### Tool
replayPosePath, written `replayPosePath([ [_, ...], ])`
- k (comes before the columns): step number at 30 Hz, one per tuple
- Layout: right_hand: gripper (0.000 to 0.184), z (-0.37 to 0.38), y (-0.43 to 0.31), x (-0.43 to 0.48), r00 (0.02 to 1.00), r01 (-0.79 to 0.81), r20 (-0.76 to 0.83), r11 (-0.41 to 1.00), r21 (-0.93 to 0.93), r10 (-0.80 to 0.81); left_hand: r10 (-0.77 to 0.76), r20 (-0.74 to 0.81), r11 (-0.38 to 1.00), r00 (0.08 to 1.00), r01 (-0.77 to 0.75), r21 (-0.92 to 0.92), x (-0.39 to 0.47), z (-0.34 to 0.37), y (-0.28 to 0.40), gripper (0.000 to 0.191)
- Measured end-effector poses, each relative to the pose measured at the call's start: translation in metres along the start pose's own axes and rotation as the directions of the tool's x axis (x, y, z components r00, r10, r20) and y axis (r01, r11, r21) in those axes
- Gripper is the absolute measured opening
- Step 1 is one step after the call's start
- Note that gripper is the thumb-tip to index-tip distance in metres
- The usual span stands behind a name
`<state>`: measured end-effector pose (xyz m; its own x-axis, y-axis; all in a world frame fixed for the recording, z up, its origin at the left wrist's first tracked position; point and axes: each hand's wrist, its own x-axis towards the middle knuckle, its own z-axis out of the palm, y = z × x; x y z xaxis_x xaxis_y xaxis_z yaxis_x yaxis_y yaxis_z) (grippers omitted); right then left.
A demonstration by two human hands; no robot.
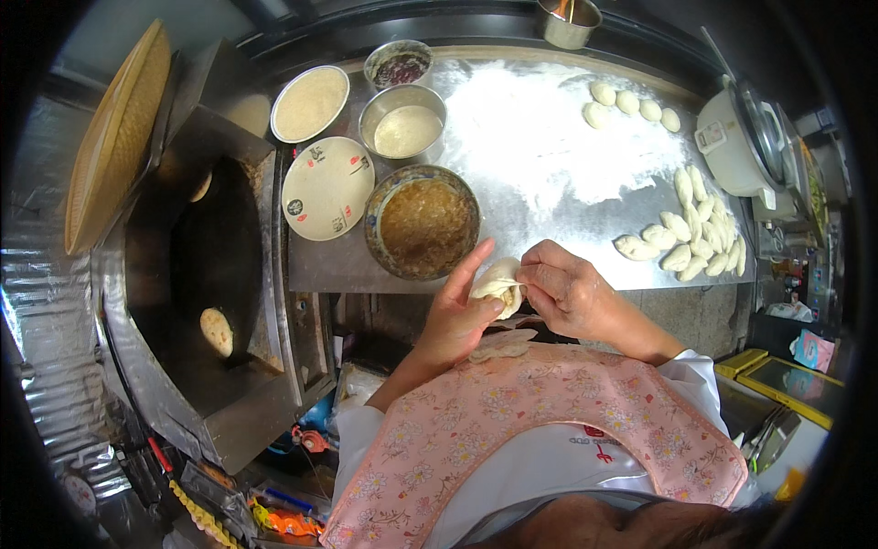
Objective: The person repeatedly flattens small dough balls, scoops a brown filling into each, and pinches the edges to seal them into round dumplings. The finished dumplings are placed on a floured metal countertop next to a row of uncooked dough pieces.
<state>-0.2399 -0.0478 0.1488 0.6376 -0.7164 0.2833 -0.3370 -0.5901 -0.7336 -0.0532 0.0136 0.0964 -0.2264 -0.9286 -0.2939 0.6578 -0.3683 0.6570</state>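
A piece of dough (499, 278) with a pale brownish filling showing in its opening rests in my left hand (456, 312), the thumb lying against it. The fingertips of my right hand (566, 291) pinch the dough's upper right edge and draw it into a thin fold. Both hands hang just off the near edge of the steel worktop (329, 267), in front of my apron. Closest to them on the worktop stands a patterned bowl (470, 240) of brown, wet filling (429, 223).
Flour (528, 130) covers much of the worktop. Round dough balls (627, 103) and elongated dough pieces (706, 233) lie right. Left are a plate (329, 189), a tray of pale grains (310, 103) and metal bowls (439, 141). A griddle (206, 274) holds a flatbread (217, 332); a rice cooker (727, 147) stands right.
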Motion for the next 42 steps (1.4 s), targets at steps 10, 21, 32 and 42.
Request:
replayPosePath([
  [10,0.026,-0.008,-0.004,0.007,0.982,0.179,0.077,0.980,-0.082,-0.173,-0.072,-0.125,0.997,0.990,0.073,0.001,0.000,0.009,-0.004,0.053],
  [21,0.029,-0.015,-0.006,0.005,0.983,0.092,0.175,0.983,-0.158,-0.063,-0.109,-0.027,0.988,0.994,0.112,0.108,0.007,0.007,-0.002,0.059],
  [32,0.018,-0.021,0.000,-0.002,0.983,0.103,0.166,0.979,-0.174,-0.074,-0.147,-0.036,0.982,0.989,0.141,-0.124,0.002,0.026,-0.003,0.058],
  [42,0.017,-0.048,-0.008,-0.007,0.996,-0.033,0.089,0.999,0.035,0.029,0.515,0.222,0.386,0.828,-0.455,0.802,-0.009,0.033,-0.001,0.043],
])
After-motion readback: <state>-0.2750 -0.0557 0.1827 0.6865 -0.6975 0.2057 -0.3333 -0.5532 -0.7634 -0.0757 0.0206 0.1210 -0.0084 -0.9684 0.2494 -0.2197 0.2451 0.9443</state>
